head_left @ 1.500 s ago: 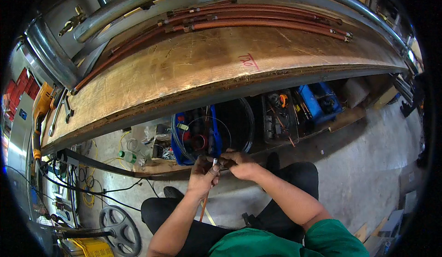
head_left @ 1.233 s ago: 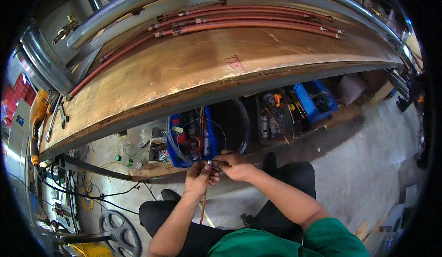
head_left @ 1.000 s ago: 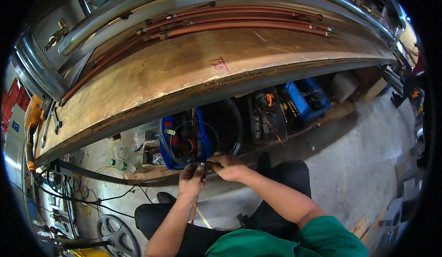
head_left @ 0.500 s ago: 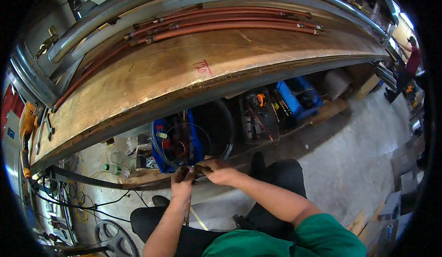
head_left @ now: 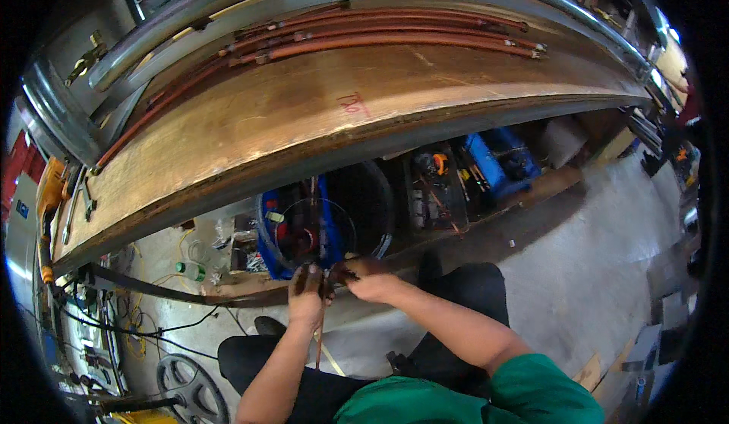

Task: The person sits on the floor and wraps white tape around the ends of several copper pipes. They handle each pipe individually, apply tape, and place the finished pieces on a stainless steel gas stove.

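- In the head view, a thin copper tube is gripped in the left hand, its fingers closed around the upper part; the lower length is seen running down toward the dark trousers.
- The right hand is held just beside the left one, near the tube's upper end, with the fingers curled in; because of blur, it cannot be told what is held in it.
- Both hands are placed in front of a blue bin, which is set beneath a wooden workbench and partly overlapped by a wide pale coil.
- Farther right, an orange-and-black tape measure is held in a clear box, beside a second blue bin.
- On the benchtop, several longer copper tubes with end fittings are laid lengthwise.
- At its left end, wrenches are laid near a yellow power tool.
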`<action>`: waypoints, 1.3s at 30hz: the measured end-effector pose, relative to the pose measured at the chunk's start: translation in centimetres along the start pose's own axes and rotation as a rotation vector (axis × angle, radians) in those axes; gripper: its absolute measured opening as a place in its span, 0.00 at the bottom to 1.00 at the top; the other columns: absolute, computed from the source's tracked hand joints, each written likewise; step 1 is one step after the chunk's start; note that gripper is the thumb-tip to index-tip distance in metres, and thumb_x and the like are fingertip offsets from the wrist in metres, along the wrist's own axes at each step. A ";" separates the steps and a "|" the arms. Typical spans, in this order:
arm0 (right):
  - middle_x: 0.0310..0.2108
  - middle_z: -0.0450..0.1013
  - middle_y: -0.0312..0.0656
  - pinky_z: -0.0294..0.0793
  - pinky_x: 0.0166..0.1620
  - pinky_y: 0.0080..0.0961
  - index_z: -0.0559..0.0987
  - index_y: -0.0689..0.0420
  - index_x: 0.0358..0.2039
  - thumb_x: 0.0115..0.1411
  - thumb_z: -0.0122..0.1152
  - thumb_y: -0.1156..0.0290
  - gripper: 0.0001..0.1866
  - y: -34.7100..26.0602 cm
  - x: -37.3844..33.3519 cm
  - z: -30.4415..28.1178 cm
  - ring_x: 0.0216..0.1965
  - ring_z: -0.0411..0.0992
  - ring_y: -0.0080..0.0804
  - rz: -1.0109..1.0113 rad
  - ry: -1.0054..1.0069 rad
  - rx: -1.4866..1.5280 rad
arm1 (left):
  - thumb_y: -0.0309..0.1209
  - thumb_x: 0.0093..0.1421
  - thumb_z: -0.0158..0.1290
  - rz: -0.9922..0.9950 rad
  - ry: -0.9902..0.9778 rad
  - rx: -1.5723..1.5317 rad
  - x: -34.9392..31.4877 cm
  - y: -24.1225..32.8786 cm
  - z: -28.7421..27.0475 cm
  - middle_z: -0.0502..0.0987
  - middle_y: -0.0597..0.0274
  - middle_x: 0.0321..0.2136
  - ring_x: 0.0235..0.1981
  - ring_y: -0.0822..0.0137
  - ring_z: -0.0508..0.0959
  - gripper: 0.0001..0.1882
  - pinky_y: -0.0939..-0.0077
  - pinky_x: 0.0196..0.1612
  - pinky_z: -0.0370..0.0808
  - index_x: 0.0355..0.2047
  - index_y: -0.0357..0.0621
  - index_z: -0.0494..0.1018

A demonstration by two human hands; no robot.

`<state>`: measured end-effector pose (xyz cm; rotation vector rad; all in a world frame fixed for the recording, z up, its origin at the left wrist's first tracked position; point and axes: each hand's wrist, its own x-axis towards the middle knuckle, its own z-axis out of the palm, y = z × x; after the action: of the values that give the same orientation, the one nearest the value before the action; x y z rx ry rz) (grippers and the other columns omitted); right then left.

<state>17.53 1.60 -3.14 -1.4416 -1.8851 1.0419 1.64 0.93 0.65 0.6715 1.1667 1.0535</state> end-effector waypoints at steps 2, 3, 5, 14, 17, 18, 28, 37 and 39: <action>0.38 0.75 0.50 0.72 0.44 0.39 0.80 0.53 0.42 0.58 0.55 0.64 0.14 -0.9 -0.1 -0.6 0.41 0.73 0.53 -0.009 0.014 0.015 | 0.27 0.61 0.58 0.068 -0.137 0.067 0.9 -1.3 -1.6 0.72 0.64 0.25 0.18 0.74 0.71 0.09 0.81 0.17 0.64 0.35 0.45 0.67; 0.39 0.75 0.49 0.73 0.44 0.40 0.80 0.53 0.42 0.58 0.55 0.65 0.13 -0.6 -0.1 -0.7 0.41 0.73 0.52 -0.061 0.027 0.092 | 0.25 0.59 0.60 0.075 -0.182 0.048 0.9 -1.4 -1.6 0.73 0.64 0.25 0.19 0.73 0.72 0.10 0.82 0.18 0.65 0.34 0.44 0.67; 0.39 0.75 0.49 0.73 0.44 0.40 0.80 0.53 0.41 0.58 0.55 0.66 0.13 -0.2 -0.2 -0.5 0.41 0.74 0.51 -0.100 0.068 0.037 | 0.26 0.59 0.60 0.093 -0.185 0.090 1.1 -1.4 -1.9 0.73 0.64 0.25 0.20 0.73 0.72 0.09 0.83 0.20 0.66 0.34 0.43 0.68; 0.39 0.75 0.48 0.73 0.44 0.40 0.80 0.54 0.42 0.59 0.56 0.63 0.13 -0.1 -0.2 -0.4 0.41 0.74 0.50 -0.073 0.097 -0.006 | 0.30 0.65 0.53 0.042 -0.174 0.098 1.1 -1.5 -2.0 0.77 0.62 0.26 0.21 0.75 0.74 0.06 0.83 0.21 0.67 0.34 0.41 0.72; 0.40 0.75 0.48 0.74 0.44 0.40 0.80 0.53 0.43 0.60 0.57 0.62 0.14 0.1 0.0 -0.2 0.41 0.74 0.50 -0.038 0.099 0.017 | 0.32 0.66 0.52 0.040 -0.182 0.140 0.9 -1.1 -1.9 0.76 0.63 0.24 0.20 0.75 0.74 0.07 0.83 0.20 0.66 0.36 0.41 0.72; 0.40 0.75 0.48 0.74 0.45 0.39 0.80 0.53 0.44 0.60 0.57 0.61 0.14 0.2 0.0 -0.3 0.41 0.74 0.50 -0.017 0.101 0.025 | 0.33 0.66 0.52 0.057 -0.186 0.157 0.8 -0.9 -1.6 0.76 0.63 0.23 0.19 0.75 0.73 0.08 0.83 0.19 0.66 0.36 0.41 0.72; 0.38 0.74 0.50 0.73 0.46 0.40 0.79 0.58 0.43 0.54 0.56 0.74 0.15 -0.9 -0.4 0.1 0.42 0.73 0.51 -0.191 0.229 -0.143 | 0.29 0.64 0.54 0.148 -0.123 0.284 0.6 -0.6 -1.0 0.75 0.62 0.25 0.17 0.75 0.69 0.09 0.81 0.18 0.66 0.40 0.38 0.69; 0.38 0.73 0.55 0.73 0.43 0.43 0.78 0.60 0.42 0.59 0.54 0.69 0.13 0.0 -0.2 1.1 0.42 0.73 0.55 -0.177 0.214 -0.098 | 0.34 0.66 0.51 0.153 -0.119 0.323 0.1 0.0 -0.5 0.75 0.60 0.24 0.15 0.74 0.71 0.11 0.82 0.17 0.68 0.39 0.38 0.69; 0.39 0.73 0.56 0.73 0.44 0.43 0.78 0.60 0.42 0.59 0.54 0.68 0.13 1.0 0.1 1.5 0.42 0.72 0.55 -0.173 0.200 -0.109 | 0.34 0.66 0.52 0.141 -0.118 0.323 0.3 -0.1 -0.6 0.76 0.60 0.25 0.15 0.74 0.72 0.11 0.82 0.17 0.68 0.40 0.39 0.69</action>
<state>16.86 1.43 -4.77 -1.3594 -1.9050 0.6975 1.07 1.12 0.24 1.0688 1.2115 0.9363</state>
